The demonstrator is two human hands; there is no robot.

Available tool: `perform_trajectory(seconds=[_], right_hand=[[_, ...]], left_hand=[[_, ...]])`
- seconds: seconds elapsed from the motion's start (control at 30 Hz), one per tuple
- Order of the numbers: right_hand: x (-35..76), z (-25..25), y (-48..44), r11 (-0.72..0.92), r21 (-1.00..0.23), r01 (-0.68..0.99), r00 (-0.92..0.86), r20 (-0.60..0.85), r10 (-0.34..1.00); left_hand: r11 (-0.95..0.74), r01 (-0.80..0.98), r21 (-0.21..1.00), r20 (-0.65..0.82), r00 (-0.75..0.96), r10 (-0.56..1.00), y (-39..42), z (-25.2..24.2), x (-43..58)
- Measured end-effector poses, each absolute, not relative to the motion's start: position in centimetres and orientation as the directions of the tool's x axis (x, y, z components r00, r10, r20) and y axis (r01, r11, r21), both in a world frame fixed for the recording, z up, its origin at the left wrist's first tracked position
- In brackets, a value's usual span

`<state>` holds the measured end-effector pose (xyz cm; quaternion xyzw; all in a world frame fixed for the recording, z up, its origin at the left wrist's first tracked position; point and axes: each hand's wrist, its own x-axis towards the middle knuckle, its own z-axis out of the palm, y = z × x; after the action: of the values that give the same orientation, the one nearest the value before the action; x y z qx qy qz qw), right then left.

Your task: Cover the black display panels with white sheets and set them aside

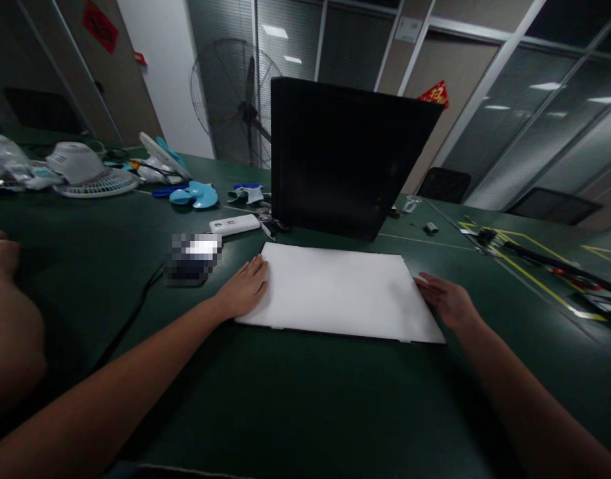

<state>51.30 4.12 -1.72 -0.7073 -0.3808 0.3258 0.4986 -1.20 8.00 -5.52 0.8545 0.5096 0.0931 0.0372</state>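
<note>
A flat white rectangular panel (335,289) with thin dark edges lies on the dark green table in front of me. My left hand (245,287) rests flat on its left edge, fingers stretched forward. At the opposite side, my right hand (448,299) has its fingers extended, the tips at the right edge of the panel. Whether those fingertips touch the edge or reach slightly under it, I cannot tell. Behind the panel stands a large black screen-like panel (350,156), upright and tilted.
Left of the panel are a white stick-shaped device (234,225) and a blurred-out object (193,259) with a black cord. Blue fan blades (194,195) and white fan parts (93,174) lie farther back. Another person's arm (8,326) rests at far left. Yellow tape (540,283) marks the right side.
</note>
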Motion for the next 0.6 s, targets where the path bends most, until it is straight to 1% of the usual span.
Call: perform_trajectory(seconds=[0.03,0.1,0.13,0.17,0.3,0.43,0.5,0.6], right_hand=[[51.5,-1.5,4.1,-0.185,-0.978,0.095,0.484,-0.117,0.867],[51.9,-1.1,3.8,-0.118,-0.985,-0.125,0.436,-0.162,0.885],[52.0,-0.9,3.6,-0.091,-0.979,-0.185,0.416,-0.161,0.895],[52.0,-0.8,3.4,-0.069,-0.978,-0.197,0.405,-0.146,0.903],[51.8,-0.9,2.9,-0.011,-0.994,-0.11,0.418,-0.056,0.907],[52.0,-2.0,3.2,-0.021,-1.0,-0.006,0.434,-0.021,0.901],[52.3,-2.6,3.6,-0.049,-0.998,0.035,0.45,-0.028,0.893],[52.5,-3.0,4.2,-0.14,-0.989,0.041,0.49,-0.102,0.866]], left_hand=[[-0.482,0.862,0.16,0.129,0.466,0.875,8.1,-5.6,-1.3],[-0.487,0.857,0.168,0.143,0.467,0.872,8.2,-5.8,-1.4],[-0.489,0.855,0.173,0.146,0.468,0.871,8.3,-5.9,-1.5],[-0.489,0.854,0.177,0.148,0.468,0.871,8.3,-5.9,-1.5],[-0.486,0.851,0.199,0.15,0.463,0.873,8.2,-5.8,-1.7],[-0.486,0.85,0.202,0.159,0.461,0.873,8.0,-5.6,-1.5],[-0.473,0.861,0.188,0.152,0.451,0.88,7.8,-5.4,-1.3],[-0.42,0.89,0.179,0.168,0.392,0.904,7.1,-4.4,-0.8]])
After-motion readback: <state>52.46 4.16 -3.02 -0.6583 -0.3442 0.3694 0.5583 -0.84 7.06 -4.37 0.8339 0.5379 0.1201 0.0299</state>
